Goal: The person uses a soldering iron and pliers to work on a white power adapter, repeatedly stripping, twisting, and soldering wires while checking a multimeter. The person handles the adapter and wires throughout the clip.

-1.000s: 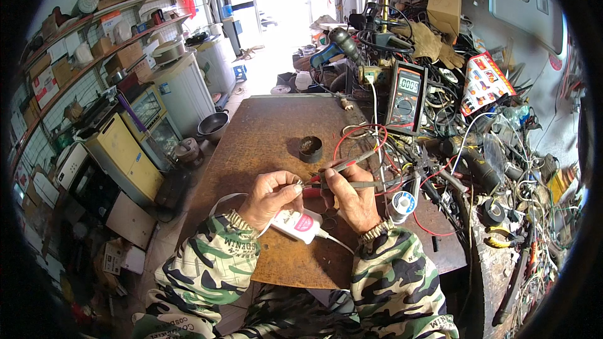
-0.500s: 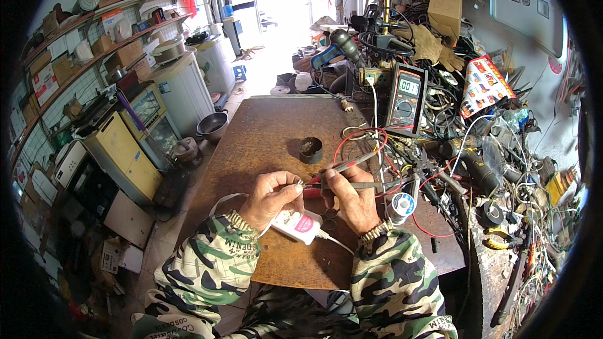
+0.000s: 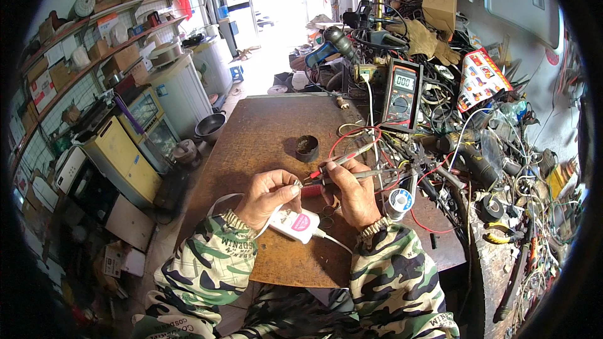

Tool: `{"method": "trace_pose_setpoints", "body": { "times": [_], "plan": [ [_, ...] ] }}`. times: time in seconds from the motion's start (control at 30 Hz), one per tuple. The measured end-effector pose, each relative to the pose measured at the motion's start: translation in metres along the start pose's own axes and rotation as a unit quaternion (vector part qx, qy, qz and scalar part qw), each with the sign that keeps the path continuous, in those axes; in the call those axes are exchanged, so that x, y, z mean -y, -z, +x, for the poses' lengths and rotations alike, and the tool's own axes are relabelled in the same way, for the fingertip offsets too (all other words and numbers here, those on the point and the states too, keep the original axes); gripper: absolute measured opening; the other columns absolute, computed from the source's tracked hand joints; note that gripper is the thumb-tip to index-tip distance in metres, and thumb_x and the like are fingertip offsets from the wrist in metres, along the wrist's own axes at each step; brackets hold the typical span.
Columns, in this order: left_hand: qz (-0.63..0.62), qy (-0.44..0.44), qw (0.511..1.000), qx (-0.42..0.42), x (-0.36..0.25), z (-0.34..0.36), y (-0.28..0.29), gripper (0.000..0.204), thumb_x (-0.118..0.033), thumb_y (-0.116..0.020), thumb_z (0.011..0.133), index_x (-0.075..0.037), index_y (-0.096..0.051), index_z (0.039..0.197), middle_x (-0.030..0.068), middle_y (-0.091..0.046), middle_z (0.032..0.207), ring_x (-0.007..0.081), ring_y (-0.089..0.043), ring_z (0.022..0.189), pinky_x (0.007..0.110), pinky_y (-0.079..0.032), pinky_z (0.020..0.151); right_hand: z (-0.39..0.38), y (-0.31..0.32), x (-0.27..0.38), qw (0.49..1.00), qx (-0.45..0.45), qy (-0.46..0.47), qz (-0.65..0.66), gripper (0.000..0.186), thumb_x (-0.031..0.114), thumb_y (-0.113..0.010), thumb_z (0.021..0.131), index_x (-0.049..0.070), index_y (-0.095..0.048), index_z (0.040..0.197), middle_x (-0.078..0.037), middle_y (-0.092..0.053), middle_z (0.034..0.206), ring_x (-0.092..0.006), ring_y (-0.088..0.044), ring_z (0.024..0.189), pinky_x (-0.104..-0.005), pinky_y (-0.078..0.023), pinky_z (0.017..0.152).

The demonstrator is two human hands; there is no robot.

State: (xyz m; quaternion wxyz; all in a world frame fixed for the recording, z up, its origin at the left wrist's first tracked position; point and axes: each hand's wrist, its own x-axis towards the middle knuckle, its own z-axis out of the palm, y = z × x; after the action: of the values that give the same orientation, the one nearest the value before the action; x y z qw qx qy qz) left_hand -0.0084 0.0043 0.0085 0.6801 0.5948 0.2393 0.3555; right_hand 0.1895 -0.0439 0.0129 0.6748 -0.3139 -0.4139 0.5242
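Observation:
My left hand [image 3: 262, 199] is closed in a pinch on a small metallic piece [image 3: 297, 184], too small to identify. My right hand [image 3: 353, 196] grips two multimeter probes, a red probe [image 3: 345, 158] and a dark probe [image 3: 370, 174], held like chopsticks. Their tips point left and lie close to the piece; whether they touch it I cannot tell. The multimeter [image 3: 400, 95] stands upright beyond my right hand, its display lit. Below my hands lies a white plastic device [image 3: 294, 226] with a pink label and a white cord. A red object [image 3: 310, 191] is partly hidden behind my fingers.
A round dark tin [image 3: 307, 148] sits on the brown wooden table [image 3: 251, 132]. By my right wrist stands a solder spool [image 3: 400, 201]. Tangled wires and tools, among them yellow-handled pliers [image 3: 504, 233], crowd the right side. Shelves and cabinets line the left wall.
The red probe's tip has come into sight and the probes have spread slightly apart near the piece. The multimeter's reading has changed. My left hand keeps its pinch.

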Motion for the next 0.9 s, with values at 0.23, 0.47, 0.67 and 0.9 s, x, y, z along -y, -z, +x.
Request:
{"method": "trace_pose_setpoints", "body": {
  "times": [0.23, 0.47, 0.67, 0.9],
  "plan": [
    [-0.007, 0.009, 1.000, 0.006, -0.0019, 0.0006, -0.0029, 0.018, -0.015, -0.064, 0.092, 0.000, -0.056, 0.099, 0.0070, -0.064, 0.080, 0.0144, -0.065, 0.070, 0.025, -0.053, 0.064, -0.0004, 0.0013, 0.0004, 1.000, 0.014, -0.017, -0.010, 0.022, 0.024, -0.057, 0.096, 0.004, -0.060, 0.089, -0.001, -0.055, 0.064, -0.0087, -0.048, 0.049, -0.0245, -0.036, 0.044],
    [0.001, 0.000, 1.000, 0.007, -0.0019, 0.0007, -0.0039, 0.019, -0.015, -0.064, 0.092, 0.000, -0.056, 0.099, 0.0072, -0.065, 0.080, 0.0136, -0.065, 0.070, 0.025, -0.053, 0.065, -0.0003, 0.0022, -0.0008, 1.000, 0.009, -0.019, -0.014, 0.021, 0.024, -0.057, 0.095, 0.004, -0.061, 0.091, 0.000, -0.055, 0.065, -0.0086, -0.049, 0.049, -0.0242, -0.035, 0.044],
    [0.006, -0.004, 1.000, -0.002, -0.0017, 0.0006, -0.0044, 0.019, -0.015, -0.063, 0.093, 0.001, -0.057, 0.100, 0.0068, -0.065, 0.081, 0.0134, -0.064, 0.071, 0.026, -0.054, 0.066, -0.0003, 0.0030, 0.0000, 1.000, 0.014, -0.022, -0.011, 0.019, 0.024, -0.057, 0.095, 0.005, -0.062, 0.094, 0.002, -0.055, 0.069, -0.0074, -0.049, 0.053, -0.0229, -0.037, 0.046],
    [-0.018, -0.009, 1.000, -0.001, 0.0020, 0.0015, -0.0007, 0.021, -0.016, -0.064, 0.093, 0.002, -0.058, 0.101, 0.0063, -0.064, 0.085, 0.0137, -0.064, 0.072, 0.027, -0.055, 0.067, -0.0006, 0.0035, 0.0000, 0.999, 0.011, -0.028, -0.013, 0.017, 0.022, -0.058, 0.095, 0.006, -0.062, 0.094, 0.002, -0.057, 0.073, -0.0060, -0.049, 0.057, -0.0222, -0.038, 0.048]
  ]
}}
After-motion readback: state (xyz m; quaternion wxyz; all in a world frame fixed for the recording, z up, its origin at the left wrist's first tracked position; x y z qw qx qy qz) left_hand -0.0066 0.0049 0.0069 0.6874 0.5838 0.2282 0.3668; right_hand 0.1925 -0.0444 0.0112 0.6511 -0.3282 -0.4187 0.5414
